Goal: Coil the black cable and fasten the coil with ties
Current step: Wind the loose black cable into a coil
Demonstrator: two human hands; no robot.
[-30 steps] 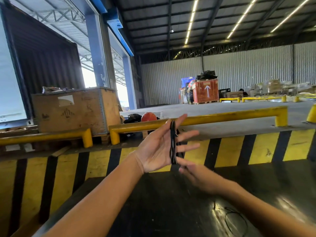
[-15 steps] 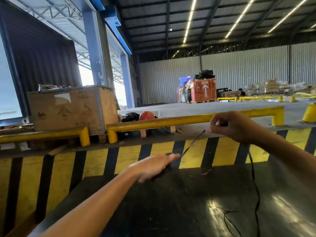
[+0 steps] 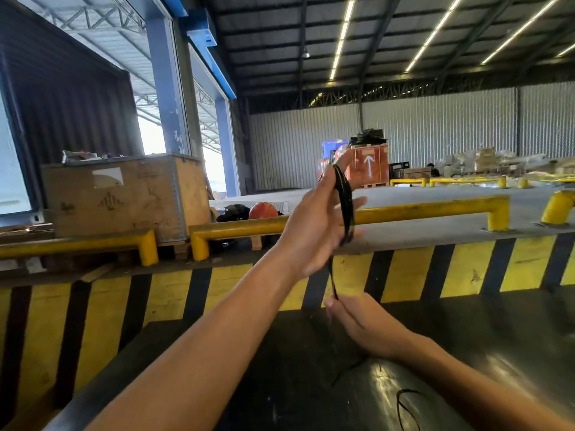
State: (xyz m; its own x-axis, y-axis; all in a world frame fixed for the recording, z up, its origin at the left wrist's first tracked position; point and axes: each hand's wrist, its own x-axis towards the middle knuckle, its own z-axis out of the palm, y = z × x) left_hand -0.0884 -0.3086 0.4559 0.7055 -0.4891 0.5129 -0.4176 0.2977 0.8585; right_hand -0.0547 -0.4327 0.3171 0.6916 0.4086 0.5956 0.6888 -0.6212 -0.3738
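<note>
A: Left hand (image 3: 314, 225) raised at chest height, fingers spread, with narrow loops of black cable (image 3: 344, 202) wound over the palm from thumb crook to heel. Not clenched; loops only resting against the open hand.

B: And lower down?

A: Right hand (image 3: 361, 326) below, fingertips pinching the free strand, drawn taut between the two hands. Slack tail trailing off across the dark tabletop (image 3: 485, 343), ending near a loose curl at the lower edge.

B: Likely trouble?

A: Probably loops sliding off the spread fingers if tension drops or the palm tilts. Possibly a twist building in the strand, kinking the coil. Also a snag of the trailing tail on the table edge, jerking the pinch loose. No ties clearly visible; hard to tell.
</note>
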